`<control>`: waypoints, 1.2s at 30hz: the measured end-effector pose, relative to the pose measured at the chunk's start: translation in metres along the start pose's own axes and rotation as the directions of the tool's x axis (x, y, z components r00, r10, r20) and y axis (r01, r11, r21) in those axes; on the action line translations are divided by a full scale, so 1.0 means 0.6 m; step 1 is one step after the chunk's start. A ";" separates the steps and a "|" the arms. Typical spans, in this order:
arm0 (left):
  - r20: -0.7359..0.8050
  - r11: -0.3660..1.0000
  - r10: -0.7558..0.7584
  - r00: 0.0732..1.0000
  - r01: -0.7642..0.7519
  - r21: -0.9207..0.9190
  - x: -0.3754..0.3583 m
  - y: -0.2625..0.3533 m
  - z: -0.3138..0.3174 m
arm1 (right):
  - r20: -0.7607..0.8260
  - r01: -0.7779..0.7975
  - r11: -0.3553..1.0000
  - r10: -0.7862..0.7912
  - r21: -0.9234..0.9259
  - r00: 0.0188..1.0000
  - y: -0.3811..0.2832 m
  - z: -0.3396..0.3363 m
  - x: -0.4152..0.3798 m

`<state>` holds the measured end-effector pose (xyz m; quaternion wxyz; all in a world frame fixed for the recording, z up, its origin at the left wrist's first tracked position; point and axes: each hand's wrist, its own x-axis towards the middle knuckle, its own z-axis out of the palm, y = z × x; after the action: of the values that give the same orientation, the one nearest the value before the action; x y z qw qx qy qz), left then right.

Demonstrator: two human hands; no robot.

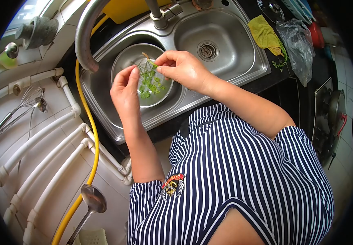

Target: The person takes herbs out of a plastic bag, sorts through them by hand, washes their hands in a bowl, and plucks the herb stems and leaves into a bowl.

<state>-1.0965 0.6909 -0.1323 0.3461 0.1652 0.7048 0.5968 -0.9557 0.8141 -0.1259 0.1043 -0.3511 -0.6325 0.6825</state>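
Observation:
Over a round metal bowl [130, 54] in the left sink basin, both my hands are raised close together. My right hand [186, 71] pinches the stem end of a leafy green cilantro sprig [147, 83], near its brownish root. Thumb and forefinger of my left hand [126, 87] are pressed together on a thin stem at the sprig's left side. Its leaves hang down between the hands, in front of the bowl's inside. Water glistens on the back of my right hand.
The faucet [87, 49] arches above the left basin. Right of it is the second basin [229, 38] with a drain. A yellow cloth [264, 34], more greens [281, 61] and a plastic bag [296, 49] lie on the right counter. A yellow hose [87, 110] runs along the left.

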 end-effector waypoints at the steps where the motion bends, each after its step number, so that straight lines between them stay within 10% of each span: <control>1: 0.049 0.988 -0.076 0.996 0.082 -0.132 -0.006 0.005 0.011 | -0.021 0.067 0.995 -0.069 -0.077 0.997 0.001 0.004 0.000; 6: 0.061 0.964 -0.125 0.990 0.136 -0.228 -0.014 0.005 0.040 | -0.021 0.233 0.919 -0.253 -0.317 0.967 -0.007 0.019 -0.011; 15: 0.159 0.974 -0.114 0.981 0.141 -0.175 -0.026 0.030 0.041 | 0.086 0.052 0.990 -0.064 0.132 0.994 -0.017 -0.014 0.014; 36: 0.259 0.990 -0.138 0.956 0.127 0.056 -0.037 0.041 0.025 | 0.153 -0.027 0.996 0.015 0.080 0.988 -0.011 -0.021 0.011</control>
<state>-1.0750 0.6933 -0.1030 0.4721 0.2016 0.6737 0.5316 -0.9549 0.8291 -0.1214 0.0628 -0.3002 -0.6063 0.7337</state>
